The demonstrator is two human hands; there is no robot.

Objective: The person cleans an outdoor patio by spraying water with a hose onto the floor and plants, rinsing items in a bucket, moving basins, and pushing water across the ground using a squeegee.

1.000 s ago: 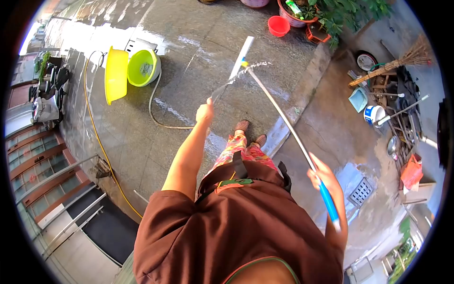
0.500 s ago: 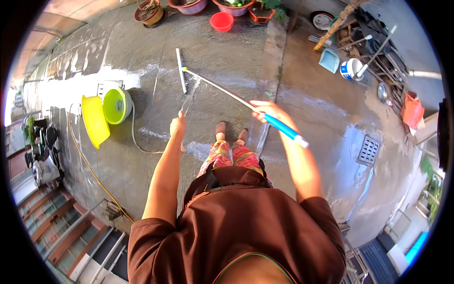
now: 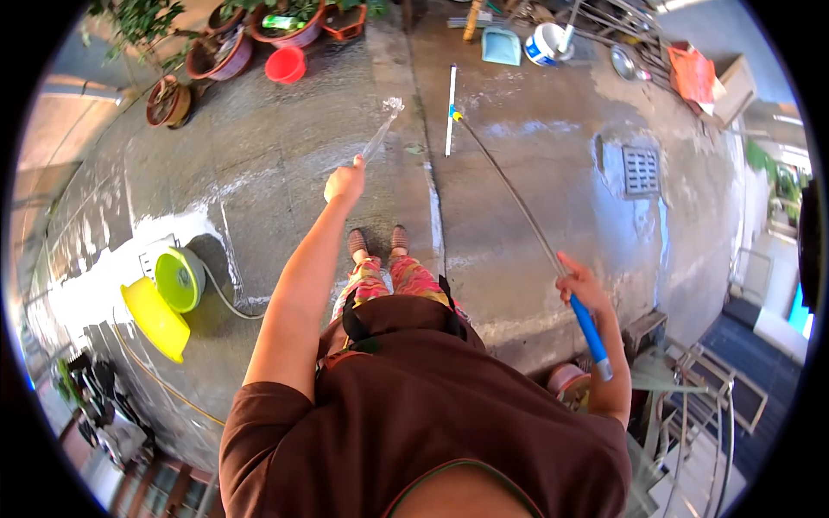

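My left hand [image 3: 345, 180] is closed around the end of a hose, mostly hidden in the fist. A stream of water [image 3: 380, 134] shoots from it onto the wet concrete ahead. On the right, my right hand [image 3: 585, 287] grips the long pole of a floor squeegee [image 3: 518, 197], at the top of its blue handle. The squeegee's white blade [image 3: 451, 129] lies on the floor ahead, just right of a seam in the concrete. A pale hose [image 3: 226, 299] runs across the floor from the basins toward my left arm.
A green basin [image 3: 179, 281] and a yellow basin [image 3: 155, 321] are at left. A red bowl [image 3: 286, 65] and potted plants [image 3: 226, 56] line the back. A floor drain [image 3: 641, 170], blue dustpan [image 3: 502, 47] and white bucket [image 3: 544, 43] are at right.
My view has turned right. The squeegee blade has moved right, across the floor seam, and my right hand has come back and lower. The water stream now points forward and to the right.
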